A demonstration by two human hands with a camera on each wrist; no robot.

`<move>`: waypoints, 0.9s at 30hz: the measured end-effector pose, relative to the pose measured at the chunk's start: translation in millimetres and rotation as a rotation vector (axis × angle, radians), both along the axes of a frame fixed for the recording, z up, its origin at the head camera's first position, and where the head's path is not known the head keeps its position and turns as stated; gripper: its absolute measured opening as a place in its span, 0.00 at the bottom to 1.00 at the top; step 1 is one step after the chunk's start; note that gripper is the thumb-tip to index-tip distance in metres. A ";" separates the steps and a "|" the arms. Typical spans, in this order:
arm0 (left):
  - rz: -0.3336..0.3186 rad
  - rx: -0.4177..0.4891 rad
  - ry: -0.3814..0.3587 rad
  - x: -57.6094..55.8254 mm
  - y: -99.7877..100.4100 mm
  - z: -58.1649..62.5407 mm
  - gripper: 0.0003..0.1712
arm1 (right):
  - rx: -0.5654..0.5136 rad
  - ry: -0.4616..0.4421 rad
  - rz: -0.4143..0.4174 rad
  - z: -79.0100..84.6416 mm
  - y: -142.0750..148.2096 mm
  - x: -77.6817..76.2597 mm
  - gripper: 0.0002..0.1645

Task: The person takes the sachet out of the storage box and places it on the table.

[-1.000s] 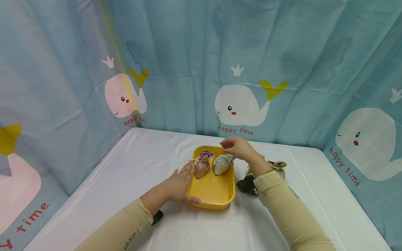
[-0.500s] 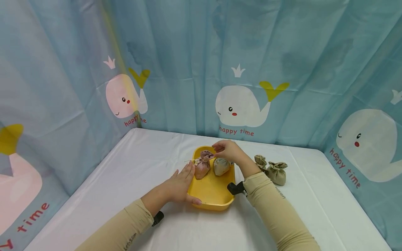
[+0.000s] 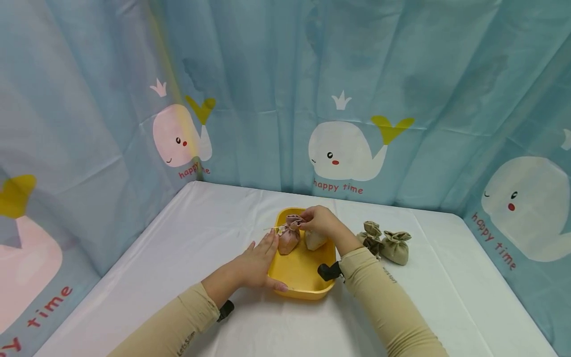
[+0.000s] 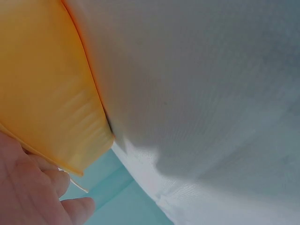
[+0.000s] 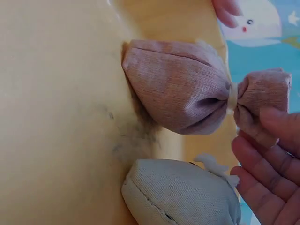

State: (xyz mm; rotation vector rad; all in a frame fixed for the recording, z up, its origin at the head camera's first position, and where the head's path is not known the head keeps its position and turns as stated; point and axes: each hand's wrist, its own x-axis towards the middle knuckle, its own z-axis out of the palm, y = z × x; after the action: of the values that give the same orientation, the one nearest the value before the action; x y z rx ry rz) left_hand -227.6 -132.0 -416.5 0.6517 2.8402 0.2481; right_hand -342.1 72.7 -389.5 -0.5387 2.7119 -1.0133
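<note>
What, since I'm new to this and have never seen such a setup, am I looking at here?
There is no machine, only a person's bare hands: the left hand and the right hand. The wide view is taken from the person's head; the two close ones come from the left and right wrists. On a white-covered table stands a yellow tray. In it are a pink pouch and a pale pouch; to its right lie olive-green pouches. The left hand rests along the tray's left rim. The right hand pinches the gathered top of the pink pouch, as its wrist view shows best.
</note>
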 end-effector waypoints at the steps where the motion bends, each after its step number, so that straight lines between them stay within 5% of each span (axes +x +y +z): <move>1: 0.002 0.002 -0.002 0.0 0.5 0.1 0.77 | 0.006 0.006 -0.006 -0.4 -0.1 0.4 0.09; 4: 0.005 -0.001 -0.009 -0.2 1.3 -0.4 0.77 | 0.016 0.023 -0.023 -2.2 -0.6 0.9 0.04; 27: 0.008 -0.013 -0.010 -1.5 0.8 -2.0 0.78 | -0.027 0.064 -0.089 14.5 3.7 12.9 0.08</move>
State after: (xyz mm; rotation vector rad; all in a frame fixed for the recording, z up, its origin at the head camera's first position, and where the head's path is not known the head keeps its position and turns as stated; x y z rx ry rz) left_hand -229.1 -131.1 -418.5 0.6343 2.8331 0.2336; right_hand -329.2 76.5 -375.0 -0.4665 2.8044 -1.0741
